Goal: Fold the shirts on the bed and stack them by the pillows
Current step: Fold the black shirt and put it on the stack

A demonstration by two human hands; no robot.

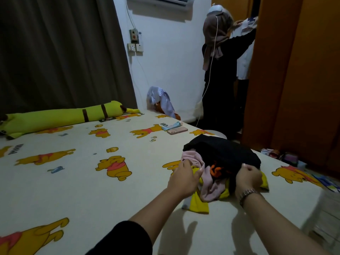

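Sleeve (125, 238): nearest the viewer, a black sleeve covers the left upper arm at the bottom edge; both forearms reach forward over the bed.
Left hand (184, 176): fingers curled, pinching the near-left edge of the clothes heap where pink and yellow cloth meet.
Right hand (248, 176): fingers curled tightly into the black and yellow cloth on the heap's right side; a metal watch (247, 194) sits on the wrist.
Pile of shirts (219, 170): an unfolded heap on the right part of the bed, between the two hands. A black garment (224, 151) lies on top, a pink one (211, 188) spills toward the viewer, a yellow one (199, 203) lies underneath, and a bit of orange shows in the middle.
Bed (82, 190): a cream sheet printed with yellow cartoon bears fills the lower half of the view.
Phone (177, 130): pink, lying flat near the far edge of the bed, touching a small light-blue folded item.
Long plush toy (64, 117): bright yellow-green with brown bands, lying along the far left edge in front of a dark curtain (55, 52).
Second person (222, 74): standing beyond the bed in dark clothes, back turned, arms raised into an orange-brown wardrobe (294, 80), touching pale hanging garments.
White wall (165, 61): holds switches and an air-conditioning unit at the top.
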